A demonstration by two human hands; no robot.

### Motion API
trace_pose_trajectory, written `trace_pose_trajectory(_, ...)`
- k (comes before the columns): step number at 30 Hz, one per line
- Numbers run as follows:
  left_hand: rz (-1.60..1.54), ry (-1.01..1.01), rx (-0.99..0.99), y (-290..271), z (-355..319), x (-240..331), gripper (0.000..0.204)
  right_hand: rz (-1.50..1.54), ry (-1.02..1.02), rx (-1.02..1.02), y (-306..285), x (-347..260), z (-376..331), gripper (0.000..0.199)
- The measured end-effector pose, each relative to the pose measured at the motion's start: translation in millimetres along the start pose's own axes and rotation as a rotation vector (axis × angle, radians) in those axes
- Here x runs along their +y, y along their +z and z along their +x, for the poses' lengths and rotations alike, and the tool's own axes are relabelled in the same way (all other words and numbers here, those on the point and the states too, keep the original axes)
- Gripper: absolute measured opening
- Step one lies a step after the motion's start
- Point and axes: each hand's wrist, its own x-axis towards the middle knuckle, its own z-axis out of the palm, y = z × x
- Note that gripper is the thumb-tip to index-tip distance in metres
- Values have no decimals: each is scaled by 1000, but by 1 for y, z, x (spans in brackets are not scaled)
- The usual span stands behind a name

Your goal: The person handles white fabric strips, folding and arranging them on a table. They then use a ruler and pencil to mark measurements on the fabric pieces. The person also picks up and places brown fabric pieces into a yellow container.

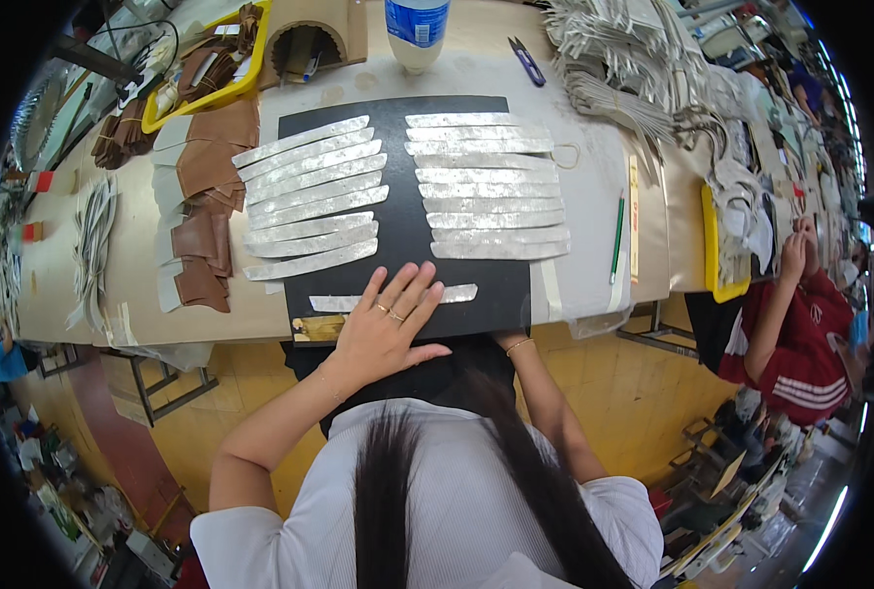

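My left hand [390, 309], with rings on it, lies flat with fingers stretched out across a single pale strip [460, 294] near the front of a black board [397, 137]. Both ends of that strip show beyond the hand. Only the wrist of my right hand [510, 339] shows at the board's front edge, a bracelet on it; the fingers are hidden below the edge. Farther back, silvery-white strips lie in two columns, a slanted left one [314, 187] and a straighter right one [491, 184]. A yellowish piece [317, 328] sits at the board's front left corner.
Brown leather pieces [201, 255] and a yellow tray [245, 74] are at left. A bottle [417, 44] and thread snips [527, 62] stand behind the board. At right are a green pencil [617, 240], bundled pale strips [623, 69] and a person in red [800, 334].
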Motion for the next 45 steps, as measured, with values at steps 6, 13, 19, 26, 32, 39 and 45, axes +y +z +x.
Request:
trace_pose_trajectory(6,59,-54,191,6,-3,3,69,-88,-345,266,-31,-25,-52,50)
trace_pose_trajectory(13,77,-96,228,11,-7,2,53,49,-202,-357,-129,-72,-127,38)
trace_pose_trajectory(19,92,-111,206,7,-2,3,52,142,-344,-31,-236,-140,-150,30)
trace_pose_trajectory(26,15,-94,186,5,7,10,41,13,-411,222,-274,-163,-107,23)
trace_pose_trajectory(32,-180,-116,225,0,2,3,21,121,-79,346,-281,-127,-69,33)
trace_pose_trajectory(39,-324,-247,110,-32,-2,1,8,-32,308,663,-265,23,-5,39)
trace_pose_trajectory(45,-199,-546,4,-83,-29,-26,4,44,456,674,-248,23,12,27)
